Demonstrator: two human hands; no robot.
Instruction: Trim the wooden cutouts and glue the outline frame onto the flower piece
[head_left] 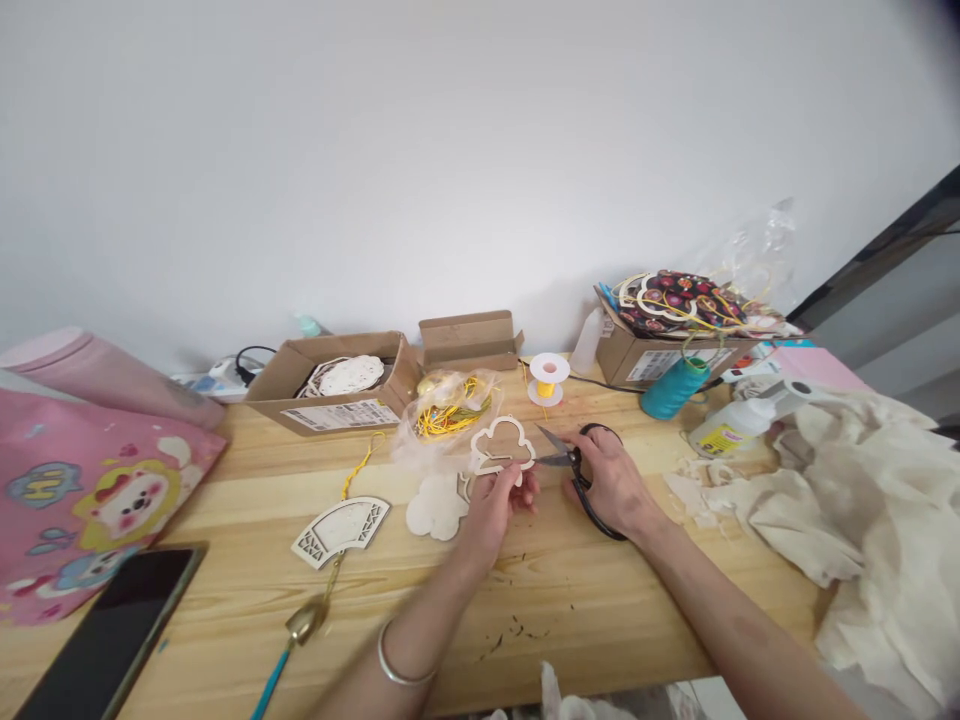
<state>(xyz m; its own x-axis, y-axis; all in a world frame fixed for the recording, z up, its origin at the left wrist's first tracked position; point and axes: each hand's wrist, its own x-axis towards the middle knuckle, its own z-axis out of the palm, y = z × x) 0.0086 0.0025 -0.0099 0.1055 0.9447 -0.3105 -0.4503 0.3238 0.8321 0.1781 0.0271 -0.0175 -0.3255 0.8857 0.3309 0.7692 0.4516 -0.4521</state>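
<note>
My left hand pinches a cloud-shaped wooden frame and holds it up above the wooden table. My right hand grips black scissors, with their blades open and pointing left at the frame's right edge. A white cloud-shaped piece lies on the table just left of my left hand. Further left lies a fan-shaped wooden ornament with a yellow cord and a tassel.
Cardboard boxes stand at the back, beside a bag of yellow cords, a small spool and a teal thread cone. White cloth covers the right side. A phone and pink fabric lie left.
</note>
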